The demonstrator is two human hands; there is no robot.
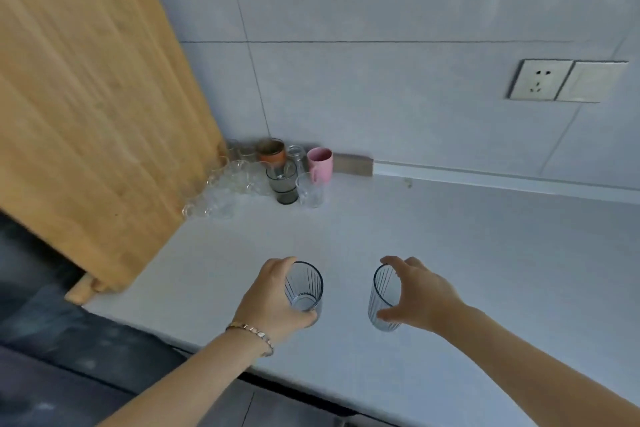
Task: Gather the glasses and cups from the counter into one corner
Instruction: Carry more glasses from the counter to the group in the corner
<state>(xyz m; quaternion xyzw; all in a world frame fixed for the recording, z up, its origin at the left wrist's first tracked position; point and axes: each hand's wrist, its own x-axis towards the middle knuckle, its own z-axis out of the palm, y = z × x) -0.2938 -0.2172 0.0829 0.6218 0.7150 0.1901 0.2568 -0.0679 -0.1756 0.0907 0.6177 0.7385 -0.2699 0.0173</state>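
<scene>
Glasses and cups are what I am collecting, and most of them already stand bunched in the far left corner of the counter (450,253), where the wooden panel (86,114) meets the tiled wall (381,97). In that cluster I can pick out a pink cup (321,163), an orange-brown cup (270,151), a dark smoky glass (284,185), a clear tumbler (310,189) just beside it, and a heap of small clear glasses (221,191) against the panel.

Two ribbed glasses are near the front edge, well apart from that group. My left hand (273,298) is wrapped around the left ribbed glass (304,288), fingers closed on its side. My right hand (419,295) curls around the right ribbed glass (382,298), thumb low and fingers over the rim; I cannot tell whether that grip is fully closed or only settling. I also cannot tell whether either glass is lifted or resting on the surface.

I judge this to be the carrying step for these two. The next move calls for taking both forward and left to the corner, then setting them down upright at the open side of the cluster, near the clear tumbler, without knocking the crowded pieces.
</scene>
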